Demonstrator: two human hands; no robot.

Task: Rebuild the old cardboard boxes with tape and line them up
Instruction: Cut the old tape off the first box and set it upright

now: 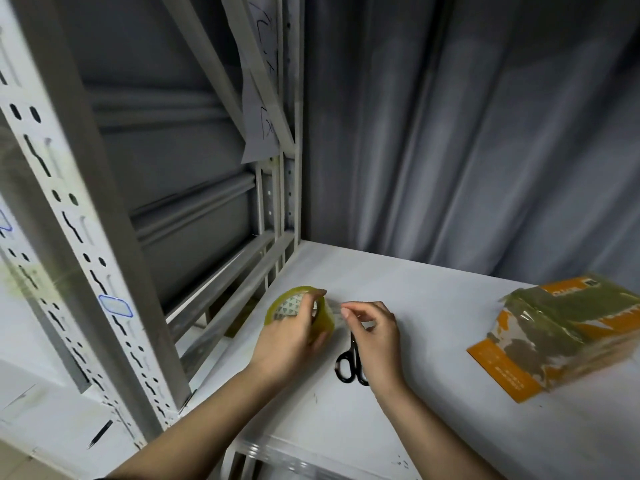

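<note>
white table (433, 306): hands peeling tape roll (323, 322)

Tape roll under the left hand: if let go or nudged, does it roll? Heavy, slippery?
The tape roll stands on edge on the table, so it would probably roll. With its open core it is likely light. Its glossy wrap looks slick, though the left hand grips it firmly.

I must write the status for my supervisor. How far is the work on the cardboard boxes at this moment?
Early stage. Looks done: one flattened orange box on the white table already carries glossy tape strips, though it is not standing. In hand: the left hand grips the tape roll while the right hand pinches its free end; the scissors lie beside. Left: shaping the box and lining up; no row is visible.
</note>
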